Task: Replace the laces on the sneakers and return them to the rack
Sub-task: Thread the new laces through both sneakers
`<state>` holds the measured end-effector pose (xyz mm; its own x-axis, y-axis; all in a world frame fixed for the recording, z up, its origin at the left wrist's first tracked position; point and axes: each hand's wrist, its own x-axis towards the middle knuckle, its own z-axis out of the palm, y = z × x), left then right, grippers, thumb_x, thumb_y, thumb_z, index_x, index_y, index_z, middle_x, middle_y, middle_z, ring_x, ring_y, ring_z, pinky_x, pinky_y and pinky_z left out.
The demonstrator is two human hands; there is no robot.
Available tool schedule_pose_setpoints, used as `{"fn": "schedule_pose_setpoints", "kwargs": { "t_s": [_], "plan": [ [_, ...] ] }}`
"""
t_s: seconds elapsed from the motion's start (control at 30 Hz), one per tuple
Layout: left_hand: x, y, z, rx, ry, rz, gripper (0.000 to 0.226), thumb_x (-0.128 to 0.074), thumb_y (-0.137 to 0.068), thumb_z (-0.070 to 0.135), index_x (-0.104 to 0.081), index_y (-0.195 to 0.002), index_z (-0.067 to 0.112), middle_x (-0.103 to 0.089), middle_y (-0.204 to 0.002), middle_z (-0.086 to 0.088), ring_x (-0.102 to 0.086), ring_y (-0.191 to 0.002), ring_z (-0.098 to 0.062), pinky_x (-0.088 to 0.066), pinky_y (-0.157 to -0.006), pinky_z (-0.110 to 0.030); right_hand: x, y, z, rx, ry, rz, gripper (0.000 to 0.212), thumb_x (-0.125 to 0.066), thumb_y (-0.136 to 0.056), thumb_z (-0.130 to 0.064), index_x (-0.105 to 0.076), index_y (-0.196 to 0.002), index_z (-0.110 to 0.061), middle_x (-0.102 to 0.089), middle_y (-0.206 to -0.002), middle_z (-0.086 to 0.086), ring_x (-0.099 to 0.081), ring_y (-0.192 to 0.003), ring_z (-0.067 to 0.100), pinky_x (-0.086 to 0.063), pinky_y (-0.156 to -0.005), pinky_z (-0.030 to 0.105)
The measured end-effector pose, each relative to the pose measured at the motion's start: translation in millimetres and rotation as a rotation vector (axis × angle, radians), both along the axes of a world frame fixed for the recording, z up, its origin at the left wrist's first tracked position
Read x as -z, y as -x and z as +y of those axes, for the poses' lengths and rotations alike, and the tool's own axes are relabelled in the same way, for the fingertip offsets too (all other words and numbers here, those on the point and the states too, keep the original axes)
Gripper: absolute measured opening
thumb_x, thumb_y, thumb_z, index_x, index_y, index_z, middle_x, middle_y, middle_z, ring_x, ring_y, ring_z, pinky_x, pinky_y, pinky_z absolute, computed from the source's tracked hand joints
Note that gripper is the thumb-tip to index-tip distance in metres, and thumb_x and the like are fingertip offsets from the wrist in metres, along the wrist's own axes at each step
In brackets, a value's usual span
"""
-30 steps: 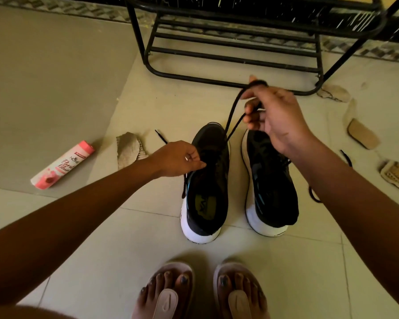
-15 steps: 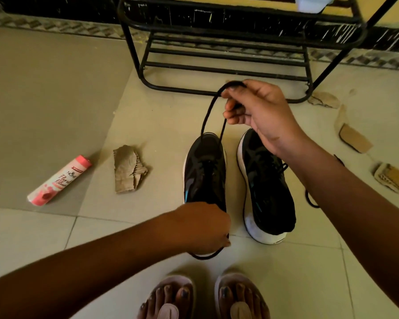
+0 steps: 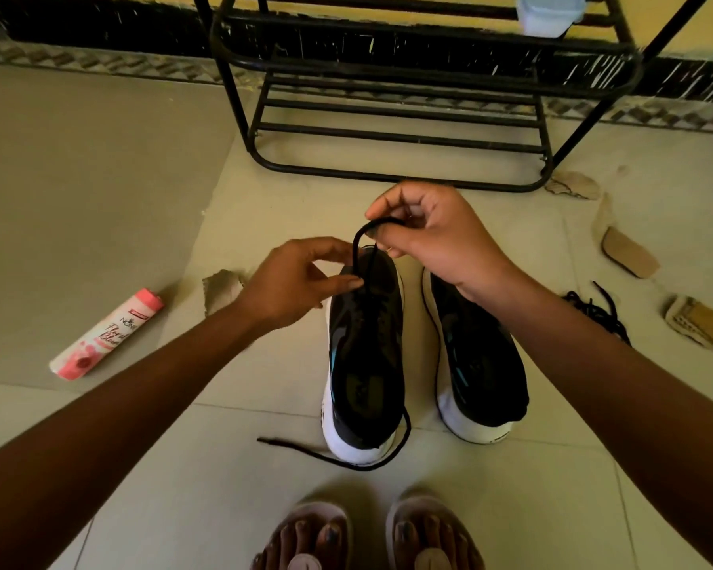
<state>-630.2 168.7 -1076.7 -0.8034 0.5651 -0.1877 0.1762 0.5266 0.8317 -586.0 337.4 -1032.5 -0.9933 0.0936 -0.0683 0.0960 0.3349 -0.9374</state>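
Two black sneakers with white soles stand side by side on the floor, the left sneaker [image 3: 365,359] and the right sneaker [image 3: 476,368]. A black lace [image 3: 361,248] loops up from the left sneaker's toe end. My right hand [image 3: 429,236] pinches the top of that loop above the toes. My left hand [image 3: 301,281] pinches the lace lower down, just over the left sneaker. The lace's free end [image 3: 330,456] trails round the left sneaker's heel onto the tiles. The black metal rack [image 3: 404,117] stands right behind the sneakers.
A pink and white tube [image 3: 108,335] lies on the floor to the left. Another black lace [image 3: 597,310] lies right of the sneakers. Cardboard scraps [image 3: 628,253] are scattered to the right, one [image 3: 221,288] to the left. My sandalled feet [image 3: 367,536] are at the bottom.
My left hand came up from the left sneaker's heel to the toe end and pinched the lace there. My right hand lowered, shortening the loop. The lace's end now lies round the heel.
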Motion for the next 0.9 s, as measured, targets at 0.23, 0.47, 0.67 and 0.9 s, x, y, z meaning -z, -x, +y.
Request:
{"fn": "schedule_pose_setpoints", "kwargs": {
  "t_s": [0.23,0.47,0.67,0.9],
  "plan": [
    [12,-5,3,-0.024,-0.035,-0.109,0.015,-0.067,-0.084,0.014,-0.073,-0.097,0.010,-0.071,-0.087,-0.009,-0.058,-0.065,-0.007,-0.049,-0.055,-0.013,3,1,5,0.112,0.119,-0.007,0.012,-0.066,-0.084,-0.006,-0.065,-0.086,-0.017,-0.065,-0.077,0.001,-0.062,-0.067,0.009,-0.054,-0.063,0.019],
    [24,0,-16,-0.098,0.057,-0.098,0.021,-0.070,-0.081,0.015,-0.070,-0.102,0.017,-0.069,-0.076,0.008,-0.063,-0.067,0.003,-0.048,-0.062,-0.005,14,6,19,0.310,0.189,0.033,0.014,-0.067,-0.084,-0.005,-0.063,-0.084,-0.019,-0.064,-0.077,0.000,-0.062,-0.069,0.009,-0.052,-0.062,0.017],
    [15,5,-17,-0.344,-0.291,-0.359,0.020,-0.058,-0.089,0.000,-0.048,-0.081,0.016,-0.073,-0.083,-0.009,-0.069,-0.066,-0.018,-0.056,-0.061,-0.023,43,-2,17,0.283,-0.118,-0.126,0.029,-0.076,-0.077,-0.014,-0.060,-0.099,-0.024,-0.057,-0.101,-0.010,-0.059,-0.090,0.006,-0.049,-0.079,0.020],
    [26,-2,1,-0.247,-0.157,-0.221,0.018,-0.071,-0.076,-0.004,-0.071,-0.091,0.006,-0.071,-0.085,-0.001,-0.068,-0.071,-0.007,-0.056,-0.077,-0.020,75,-31,-12,0.113,-0.061,-0.447,0.018,-0.073,-0.081,-0.017,-0.062,-0.095,-0.014,-0.067,-0.078,0.002,-0.059,-0.059,0.007,-0.046,-0.048,0.014]
  ]
}}
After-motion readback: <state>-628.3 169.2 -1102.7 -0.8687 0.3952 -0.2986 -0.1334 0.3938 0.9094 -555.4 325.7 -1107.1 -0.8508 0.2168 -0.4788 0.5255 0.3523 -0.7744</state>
